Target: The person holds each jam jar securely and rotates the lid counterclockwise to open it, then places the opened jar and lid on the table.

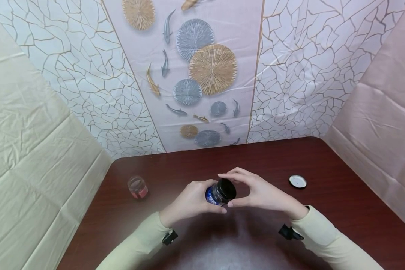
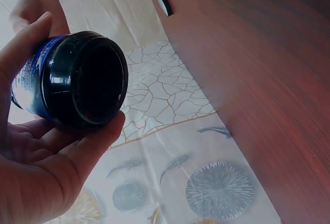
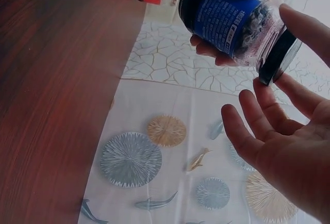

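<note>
A glass jar with a blue label is held in my left hand, above the table and tilted towards the right. The left fingers and thumb wrap around its sides, and in the left wrist view its dark base faces the camera. At the other end is a black lid. My right hand pinches this lid by its rim, thumb on one side and fingertips on the opposite side. The remaining right fingers spread away from the jar.
A second glass jar with a red label stands on the left of the dark red-brown table. On the right lies a loose lid, white face up with a black rim. Patterned cloth hangs behind the table, plain cloth at both sides.
</note>
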The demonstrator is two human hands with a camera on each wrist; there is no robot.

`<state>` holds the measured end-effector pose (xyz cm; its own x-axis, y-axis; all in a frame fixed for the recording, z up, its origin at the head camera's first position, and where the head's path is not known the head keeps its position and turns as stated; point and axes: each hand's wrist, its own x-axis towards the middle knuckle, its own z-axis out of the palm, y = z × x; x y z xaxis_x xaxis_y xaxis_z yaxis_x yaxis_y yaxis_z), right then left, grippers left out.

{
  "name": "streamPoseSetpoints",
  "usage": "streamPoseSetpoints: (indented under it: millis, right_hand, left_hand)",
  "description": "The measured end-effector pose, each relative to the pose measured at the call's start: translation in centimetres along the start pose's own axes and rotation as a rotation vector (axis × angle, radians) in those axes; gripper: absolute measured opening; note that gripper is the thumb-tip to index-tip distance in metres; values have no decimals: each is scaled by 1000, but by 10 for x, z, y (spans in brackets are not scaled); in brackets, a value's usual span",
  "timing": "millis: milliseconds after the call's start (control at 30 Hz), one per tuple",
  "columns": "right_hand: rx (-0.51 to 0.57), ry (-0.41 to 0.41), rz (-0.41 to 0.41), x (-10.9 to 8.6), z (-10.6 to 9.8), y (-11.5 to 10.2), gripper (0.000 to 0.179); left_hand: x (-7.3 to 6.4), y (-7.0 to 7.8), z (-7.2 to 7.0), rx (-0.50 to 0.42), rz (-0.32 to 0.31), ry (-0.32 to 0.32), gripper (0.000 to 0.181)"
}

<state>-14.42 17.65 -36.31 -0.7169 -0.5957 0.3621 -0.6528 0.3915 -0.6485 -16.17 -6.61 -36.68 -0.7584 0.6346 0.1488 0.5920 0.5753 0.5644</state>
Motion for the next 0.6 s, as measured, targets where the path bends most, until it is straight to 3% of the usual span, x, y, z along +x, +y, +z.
streamPoseSetpoints:
  millis: [167, 367, 600]
  right_hand:
    - [4, 28, 44, 1, 3, -3, 80]
    - [-25, 114, 135, 5, 10, -10, 75]
    - [-41, 170, 151, 8, 16, -13, 66]
  left_hand:
    - [0, 0, -1, -5, 3, 12, 67]
    - [1, 1, 0, -17, -13, 7, 69]
    - [1, 2, 0, -9, -3, 20, 66]
